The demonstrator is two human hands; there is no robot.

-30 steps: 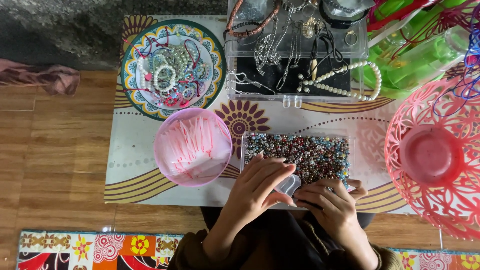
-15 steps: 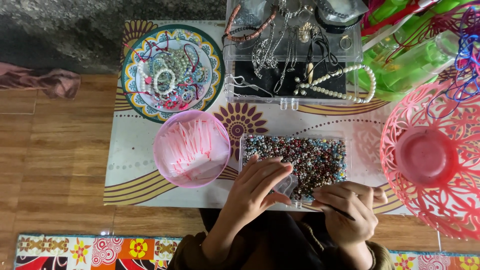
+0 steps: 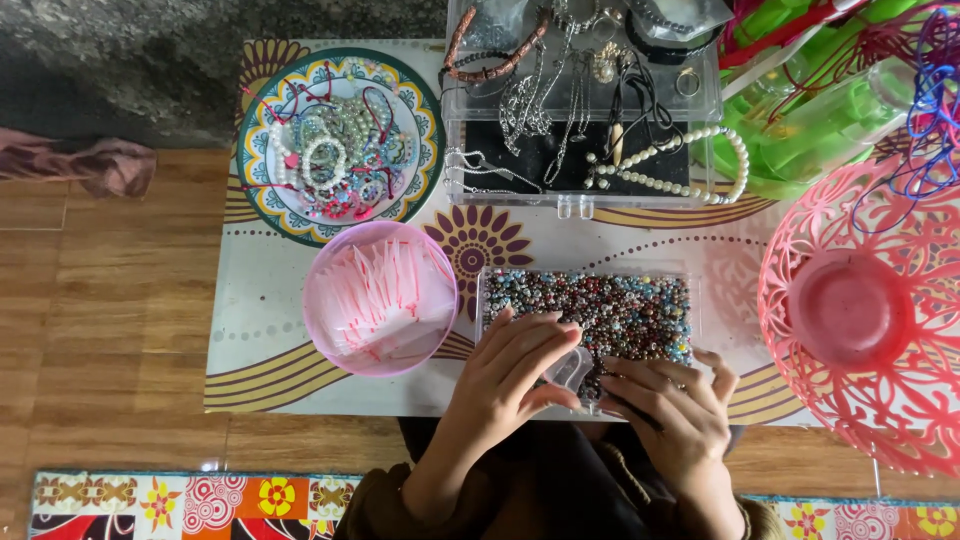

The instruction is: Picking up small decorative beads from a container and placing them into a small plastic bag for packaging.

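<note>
Since half a second earlier, right hand (image 3: 672,415) moved back toward left hand (image 3: 515,372), fingers curled at a small clear bag (image 3: 568,368). Left hand pinched that bag shut-fingered over the bead tray (image 3: 590,312), near table's (image 3: 260,310) 6 o'clock edge. Pink bowl (image 3: 380,298) sat at tray's 9 o'clock.

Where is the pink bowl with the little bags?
In the head view, the pink bowl sits left of the bead box, below the patterned plate.
</note>
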